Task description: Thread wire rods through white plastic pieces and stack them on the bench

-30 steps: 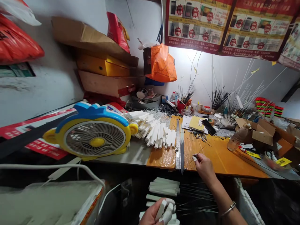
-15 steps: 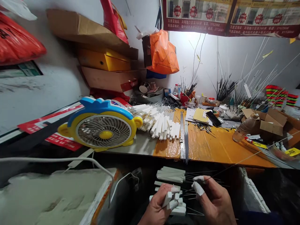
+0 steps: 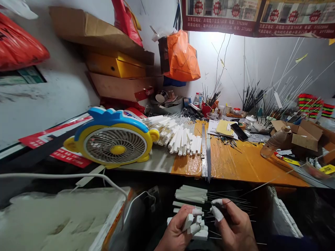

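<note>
My left hand [image 3: 176, 230] is closed round several white square sticks [image 3: 188, 222], their ends pointing up at me. White tape wraps the fingertips of both hands. Just to the right, my right hand [image 3: 237, 223] pinches a long thin rod [image 3: 264, 185] between thumb and forefinger; it slants up to the right. The pinched end is too small to make out. Beyond the left hand lies a bundle of similar white sticks [image 3: 191, 194] with thin wires reaching right, over a dark area below the table edge.
A blue and yellow fan [image 3: 117, 139] stands left on the table, beside a big pile of white sticks [image 3: 180, 137]. A metal ruler [image 3: 203, 153], black phone [image 3: 238, 131], plastic bottle [image 3: 272, 143] and cardboard box [image 3: 305, 134] lie rightward. A white cable [image 3: 78, 177] crosses at left.
My right hand has moved slightly left, closer to the left hand, with the rod still pinched. The left hand has barely moved, and the view has shifted slightly.
</note>
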`<state>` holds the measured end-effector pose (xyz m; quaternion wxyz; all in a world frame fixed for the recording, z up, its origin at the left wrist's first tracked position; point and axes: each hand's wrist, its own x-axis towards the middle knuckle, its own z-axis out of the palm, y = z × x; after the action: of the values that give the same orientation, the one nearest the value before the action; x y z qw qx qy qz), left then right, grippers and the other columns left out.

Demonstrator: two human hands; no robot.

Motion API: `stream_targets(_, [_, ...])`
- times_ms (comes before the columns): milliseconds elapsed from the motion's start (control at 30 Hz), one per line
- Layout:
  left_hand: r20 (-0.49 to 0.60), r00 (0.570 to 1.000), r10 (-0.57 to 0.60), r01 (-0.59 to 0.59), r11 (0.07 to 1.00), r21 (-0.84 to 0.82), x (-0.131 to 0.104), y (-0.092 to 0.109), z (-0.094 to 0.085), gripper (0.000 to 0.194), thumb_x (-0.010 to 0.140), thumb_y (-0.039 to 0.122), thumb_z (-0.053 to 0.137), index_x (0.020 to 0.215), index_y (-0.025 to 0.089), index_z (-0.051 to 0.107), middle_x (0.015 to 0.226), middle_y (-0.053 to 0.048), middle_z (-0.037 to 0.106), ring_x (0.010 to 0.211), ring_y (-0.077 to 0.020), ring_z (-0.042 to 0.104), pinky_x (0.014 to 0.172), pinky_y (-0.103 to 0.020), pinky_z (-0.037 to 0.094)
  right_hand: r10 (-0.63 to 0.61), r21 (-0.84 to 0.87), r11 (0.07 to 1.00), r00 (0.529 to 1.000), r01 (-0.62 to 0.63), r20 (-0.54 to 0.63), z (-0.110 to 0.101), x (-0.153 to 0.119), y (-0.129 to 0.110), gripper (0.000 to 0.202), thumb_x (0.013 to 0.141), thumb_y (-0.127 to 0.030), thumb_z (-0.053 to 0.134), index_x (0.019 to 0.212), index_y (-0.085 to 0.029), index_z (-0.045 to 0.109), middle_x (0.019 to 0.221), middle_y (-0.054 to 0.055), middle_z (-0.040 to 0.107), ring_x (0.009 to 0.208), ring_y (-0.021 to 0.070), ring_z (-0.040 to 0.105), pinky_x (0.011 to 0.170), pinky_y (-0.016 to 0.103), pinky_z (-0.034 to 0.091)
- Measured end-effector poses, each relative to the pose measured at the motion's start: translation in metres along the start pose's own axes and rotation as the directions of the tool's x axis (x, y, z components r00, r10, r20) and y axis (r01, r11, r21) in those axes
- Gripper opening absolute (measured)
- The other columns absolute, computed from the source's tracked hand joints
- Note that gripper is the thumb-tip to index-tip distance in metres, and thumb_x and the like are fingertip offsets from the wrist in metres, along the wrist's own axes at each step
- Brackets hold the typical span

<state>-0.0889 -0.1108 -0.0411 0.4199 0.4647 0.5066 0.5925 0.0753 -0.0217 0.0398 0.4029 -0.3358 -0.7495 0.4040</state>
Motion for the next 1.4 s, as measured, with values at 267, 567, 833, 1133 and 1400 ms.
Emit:
stream_targets(267, [-0.001,0.999,0.032,-0.032,0.999,0.02,0.001,0.0,0.0,0.04,0.092,0.058,0.069,0.1,0.02,0.077,0.097,-0.007,0.064,0.092,-0.024,0.06,0.083,-0.032,0.05,-0.051,-0.018,0.999,0.998,0.051,0.021,-0.002,-0.002,0.001,0.018,0.089,-0.026,0.055,0.092,-0.024,0.073,0.067,0.0,0.069,0.056,0.0177,0.06,0.058,0.028,0.049])
stream_targets(567, [0.112,0.993,0.036,-0.058,0.978,0.201,0.0,0.024,0.005,0.041,0.096,0.058,0.062,0.09,0.019,0.072,0.087,-0.006,0.063,0.084,-0.0217,0.056,0.079,-0.03,0.045,0.003,-0.074,0.997,0.941,0.024,0.339,-0.002,0.003,0.008,0.016,0.086,-0.022,0.055,0.074,-0.021,0.066,0.068,0.001,0.066,0.06,0.0161,0.059,0.056,0.025,0.043])
stream_targets(833, [0.144,0.985,-0.09,0.034,0.935,0.352,0.007,0.025,0.0,0.039,0.095,0.051,0.056,0.072,0.02,0.049,0.076,0.0,0.049,0.076,-0.0191,0.048,0.072,-0.028,0.038,0.18,0.064,0.978,0.962,-0.196,0.206,-0.007,0.005,0.018,0.025,0.086,-0.037,0.064,0.068,-0.02,0.068,0.062,-0.002,0.059,0.059,0.0151,0.05,0.056,0.026,0.041])
stream_targets(1133, [0.216,0.962,-0.168,0.046,0.878,0.477,0.018,0.04,-0.002,0.021,0.09,0.033,0.053,0.074,0.021,0.048,0.082,-0.001,0.054,0.083,-0.0203,0.051,0.077,-0.028,0.038,0.297,0.241,0.907,0.931,-0.344,0.212,0.01,-0.005,0.048,0.028,0.079,-0.043,0.069,0.064,-0.019,0.063,0.061,-0.003,0.052,0.061,0.0143,0.043,0.055,0.025,0.037])
stream_targets(1400, [0.209,0.952,-0.225,0.003,0.688,0.726,0.033,0.017,-0.013,0.009,0.085,0.019,0.051,0.077,0.021,0.054,0.087,-0.004,0.062,0.089,-0.0229,0.058,0.077,-0.028,0.041,0.468,0.108,0.819,0.764,-0.564,0.444,0.005,-0.002,0.064,0.028,0.068,-0.036,0.072,0.053,-0.019,0.056,0.049,-0.006,0.048,0.049,0.009,0.04,0.045,0.021,0.029])
